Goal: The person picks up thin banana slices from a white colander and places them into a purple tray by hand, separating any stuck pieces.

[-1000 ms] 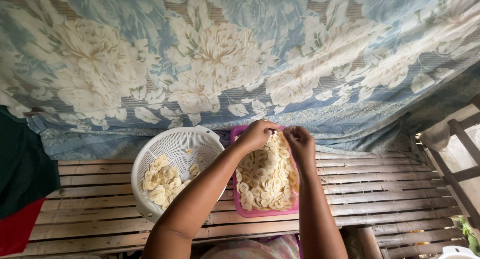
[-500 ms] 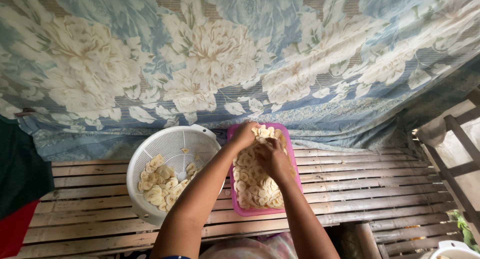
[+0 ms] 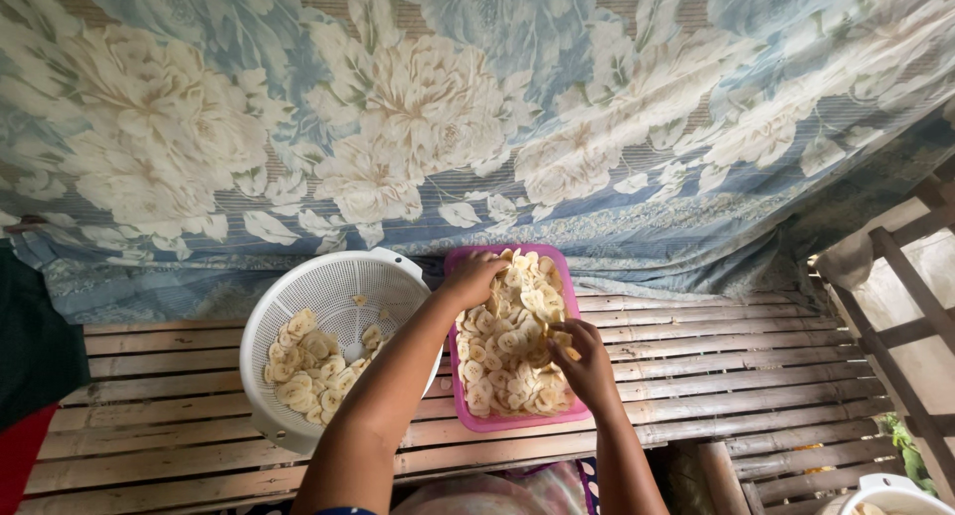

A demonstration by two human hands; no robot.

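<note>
- Pink tray (image 3: pixel 572 316), just below the centre of the frame: I see it heaped with pale round banana slices (image 3: pixel 507 361) and resting on the slatted bench (image 3: pixel 746 376).
- Change from half a second ago: my right hand (image 3: pixel 587 368) has come down from the upper middle of the heap to its lower right edge; my left hand (image 3: pixel 470 279) has dropped slightly and remains at the tray's upper left corner.
- Right hand, grip: fingers curled closed, pinching a few slices at the tray's right side; how many I cannot tell.
- Left hand, grip: fingers bent down into the slices at the heap's upper left edge, touching them; whether they have closed on any I cannot tell.
- White colander (image 3: pixel 328 286), touching the tray's left side: perforated, with a smaller pile of the same slices in its lower left part; my left forearm crosses over its right rim.
- Floral blue-and-cream cloth (image 3: pixel 398 127): hangs across the whole upper half of the frame, its hem reaching the bench behind both containers.
- Wooden frame (image 3: pixel 905 296), far right; a white rim shows in the bottom right corner.
</note>
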